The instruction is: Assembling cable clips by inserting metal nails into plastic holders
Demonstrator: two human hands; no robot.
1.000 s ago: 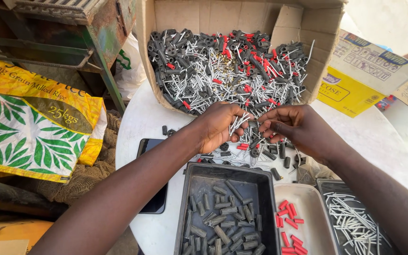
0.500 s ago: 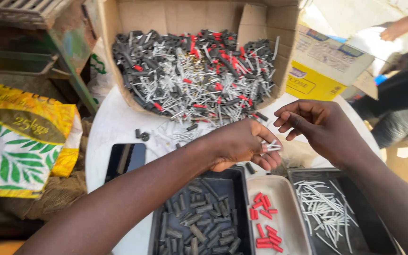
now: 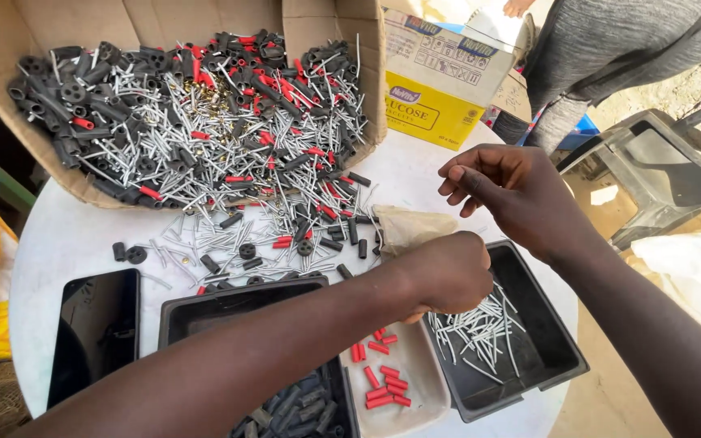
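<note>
The left hand (image 3: 440, 276) is curled into a loose fist over the black tray of thin metal pins (image 3: 480, 328), at its near-left corner; its fingers are folded under and hidden, so whether they pinch anything I cannot tell; the right hand (image 3: 517, 195) hovers above the tray's far edge, fingers bent together, thumb against forefinger, nothing visible between them. Beside the pin tray sits a pale tray of red sleeves (image 3: 383, 377), then a black tray of grey sleeves (image 3: 294, 405); behind, a tipped cardboard box (image 3: 196, 105) spills mixed parts onto the white counter (image 3: 66, 235); a dark phone (image 3: 95, 332) lies left.
</note>
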